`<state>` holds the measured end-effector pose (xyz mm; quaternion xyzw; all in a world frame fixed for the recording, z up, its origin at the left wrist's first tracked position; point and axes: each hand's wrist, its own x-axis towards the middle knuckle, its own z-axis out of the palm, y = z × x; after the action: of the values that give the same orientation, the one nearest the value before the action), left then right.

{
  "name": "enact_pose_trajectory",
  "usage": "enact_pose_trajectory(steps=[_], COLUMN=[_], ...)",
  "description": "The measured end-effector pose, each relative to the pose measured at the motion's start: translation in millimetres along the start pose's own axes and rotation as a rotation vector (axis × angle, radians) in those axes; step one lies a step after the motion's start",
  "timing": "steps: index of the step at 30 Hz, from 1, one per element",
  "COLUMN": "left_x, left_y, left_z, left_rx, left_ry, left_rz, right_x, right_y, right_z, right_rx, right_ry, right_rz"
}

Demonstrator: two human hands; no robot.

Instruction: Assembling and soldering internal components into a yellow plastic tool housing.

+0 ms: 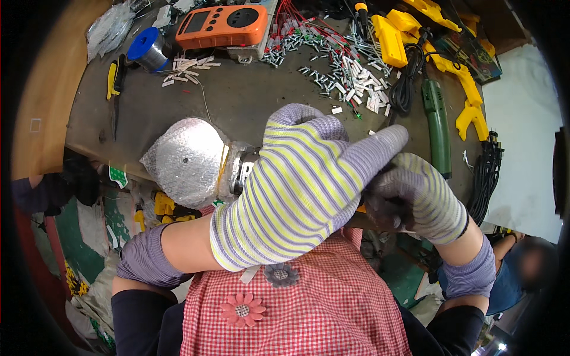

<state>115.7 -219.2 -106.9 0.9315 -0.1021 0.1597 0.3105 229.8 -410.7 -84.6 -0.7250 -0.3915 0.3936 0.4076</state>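
Beside the left hand (297, 184), a silvery piece (189, 160) runs crosswise, pointing left.

Blue spool (145, 47) sits left; orange multimeter (218, 28) lies near.

the gloved left hand (297, 187) is close beside the gloved right hand (424, 199), near a silvery wrapped disc (189, 157).

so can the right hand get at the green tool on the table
Probably yes: the green tool lies just beyond the right hand, with nothing visible between them, though whether that hand holds anything is hidden.
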Motion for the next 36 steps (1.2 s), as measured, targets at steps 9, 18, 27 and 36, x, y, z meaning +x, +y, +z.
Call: enact_pose_trajectory(steps=[9,18,27,36], left_x=[3.0,1.0,4.5,9.0], left_y=[-6.1,-7.5,-6.8,-0.6], left_z=[2.8,5.8,1.2,3.0], left_rx=[-0.128,-0.095,-0.037,-0.023], left_ry=[0.047,0.083,0.005,0.063], left_rz=[-0.042,-0.016,-0.030,0.059], right_x=[-6.4,-17.7,-4.9,-11.5], right_y=[10.3,-3.1,-15.2,3.2], right_z=[6.6,11.3,10.0,15.8], right_rx=[-0.995,-0.303,0.298,-0.317], right_ry=[0.275,0.275,0.123,0.191], right_rz=[-0.584,-0.039,0.339,-0.164])
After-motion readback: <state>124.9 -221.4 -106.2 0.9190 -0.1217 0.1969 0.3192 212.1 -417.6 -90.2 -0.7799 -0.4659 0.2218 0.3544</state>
